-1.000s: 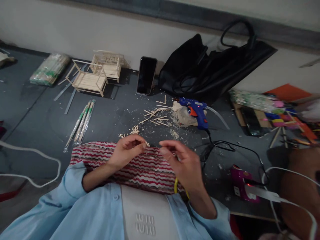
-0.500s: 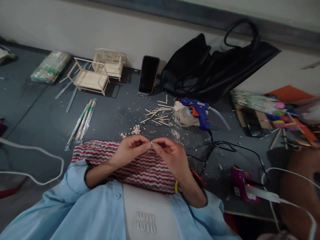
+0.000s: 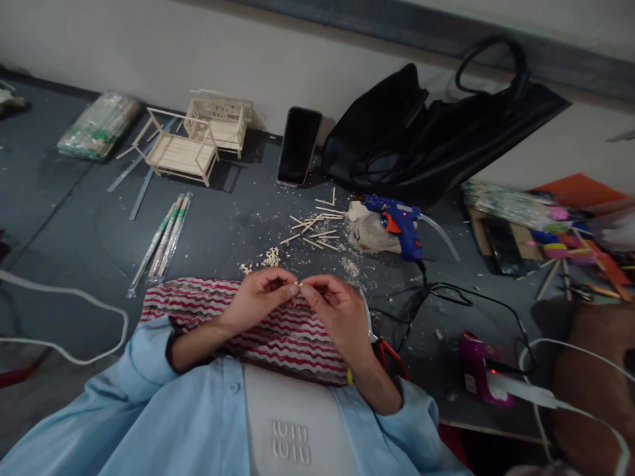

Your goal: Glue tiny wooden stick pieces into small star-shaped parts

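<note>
My left hand [image 3: 262,295] and my right hand [image 3: 337,305] meet fingertip to fingertip over a red-and-white wavy-striped cloth [image 3: 292,340]. Both pinch at a tiny pale piece, too small to make out. Just beyond my left hand lies a heap of tiny cut wooden bits [image 3: 270,257]. Farther out are loose thin wooden sticks [image 3: 310,228]. A blue glue gun [image 3: 404,221] rests on a pale, glue-crusted lump [image 3: 367,233] to the right of them.
Two miniature wooden furniture frames [image 3: 183,155] stand at the back left, near packaged sticks [image 3: 102,125]. A phone [image 3: 299,145] leans upright beside a black bag [image 3: 387,145]. Black cable [image 3: 451,297] runs to a purple power strip [image 3: 481,370] on the right.
The view has shifted slightly, so table things sit a little differently. My hands stay pinched together in nearly the same place. A pliers-like handle shows more beside my right wrist.
</note>
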Demonstrator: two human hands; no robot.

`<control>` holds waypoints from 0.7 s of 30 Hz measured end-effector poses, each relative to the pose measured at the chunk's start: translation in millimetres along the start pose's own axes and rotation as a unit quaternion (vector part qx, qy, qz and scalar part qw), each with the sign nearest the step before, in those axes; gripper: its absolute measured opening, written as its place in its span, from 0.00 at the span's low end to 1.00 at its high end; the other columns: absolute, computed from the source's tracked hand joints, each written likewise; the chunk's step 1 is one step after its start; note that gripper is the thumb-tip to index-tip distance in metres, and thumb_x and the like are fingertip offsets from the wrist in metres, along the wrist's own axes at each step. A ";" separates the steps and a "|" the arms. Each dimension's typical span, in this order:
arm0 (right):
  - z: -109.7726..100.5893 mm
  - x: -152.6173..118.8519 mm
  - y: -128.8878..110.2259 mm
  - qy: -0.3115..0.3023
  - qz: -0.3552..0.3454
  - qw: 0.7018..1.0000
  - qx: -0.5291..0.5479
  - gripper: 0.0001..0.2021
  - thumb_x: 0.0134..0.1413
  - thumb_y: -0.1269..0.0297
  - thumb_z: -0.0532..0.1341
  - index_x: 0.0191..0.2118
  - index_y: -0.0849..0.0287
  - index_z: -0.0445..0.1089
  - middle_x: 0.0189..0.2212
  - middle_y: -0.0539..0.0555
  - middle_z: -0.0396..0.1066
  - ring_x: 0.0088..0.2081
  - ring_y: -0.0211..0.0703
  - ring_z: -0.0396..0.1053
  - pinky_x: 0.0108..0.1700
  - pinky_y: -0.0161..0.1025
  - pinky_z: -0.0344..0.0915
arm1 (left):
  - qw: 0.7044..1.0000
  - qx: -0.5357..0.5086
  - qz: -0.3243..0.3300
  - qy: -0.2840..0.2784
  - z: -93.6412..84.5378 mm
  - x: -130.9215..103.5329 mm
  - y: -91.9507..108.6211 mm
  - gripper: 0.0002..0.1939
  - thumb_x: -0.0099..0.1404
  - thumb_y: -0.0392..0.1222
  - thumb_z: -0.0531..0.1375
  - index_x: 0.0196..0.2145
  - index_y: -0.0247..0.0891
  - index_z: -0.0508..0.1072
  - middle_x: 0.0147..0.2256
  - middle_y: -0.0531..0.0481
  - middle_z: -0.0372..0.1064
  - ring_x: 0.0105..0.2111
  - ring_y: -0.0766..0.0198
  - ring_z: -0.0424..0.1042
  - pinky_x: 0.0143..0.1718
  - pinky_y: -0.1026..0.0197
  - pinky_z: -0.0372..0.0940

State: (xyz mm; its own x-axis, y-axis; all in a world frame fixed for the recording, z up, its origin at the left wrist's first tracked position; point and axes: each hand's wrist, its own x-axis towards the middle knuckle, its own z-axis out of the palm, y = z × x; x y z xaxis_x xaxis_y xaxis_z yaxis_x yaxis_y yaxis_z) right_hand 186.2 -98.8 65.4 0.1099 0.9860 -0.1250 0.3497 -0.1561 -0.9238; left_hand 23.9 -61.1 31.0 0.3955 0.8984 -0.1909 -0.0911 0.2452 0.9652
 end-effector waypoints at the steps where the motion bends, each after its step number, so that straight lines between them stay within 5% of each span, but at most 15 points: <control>1: 0.1 -0.1 0.1 -0.005 0.000 1.000 0.002 0.08 0.55 0.58 0.65 0.34 0.56 0.76 0.31 0.52 0.79 0.33 0.43 0.75 0.37 0.37 0.70 | 1.000 0.009 0.000 -0.004 -0.2 -0.2 0.6 0.16 0.58 0.53 0.66 0.31 0.35 0.74 0.26 0.53 0.69 0.26 0.68 0.67 0.28 0.65 0.64; 9: 7.7 -2.1 5.2 0.020 -0.031 0.999 -0.024 0.07 0.56 0.60 0.64 0.33 0.56 0.76 0.29 0.50 0.78 0.31 0.40 0.74 0.36 0.35 0.68 | 0.998 0.063 0.026 0.006 -1.6 -1.1 -2.8 0.12 0.60 0.48 0.64 0.30 0.34 0.74 0.26 0.52 0.68 0.27 0.68 0.65 0.29 0.66 0.61; 21: 17.4 -3.0 11.5 0.035 -0.048 0.997 -0.042 0.07 0.58 0.61 0.62 0.33 0.56 0.75 0.30 0.51 0.79 0.32 0.41 0.74 0.37 0.36 0.69 | 1.000 -0.001 -0.002 0.003 -3.9 -0.2 -5.3 0.17 0.57 0.52 0.66 0.28 0.33 0.73 0.24 0.53 0.67 0.25 0.69 0.63 0.27 0.66 0.58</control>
State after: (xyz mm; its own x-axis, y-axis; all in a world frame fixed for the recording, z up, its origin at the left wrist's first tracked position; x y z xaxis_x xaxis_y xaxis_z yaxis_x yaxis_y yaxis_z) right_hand 173.7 -102.6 48.8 0.1357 0.9907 -0.0099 0.4372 -0.0688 -0.8967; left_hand 20.8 -61.2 25.2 0.3898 0.8997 -0.1966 -0.0920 0.2505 0.9637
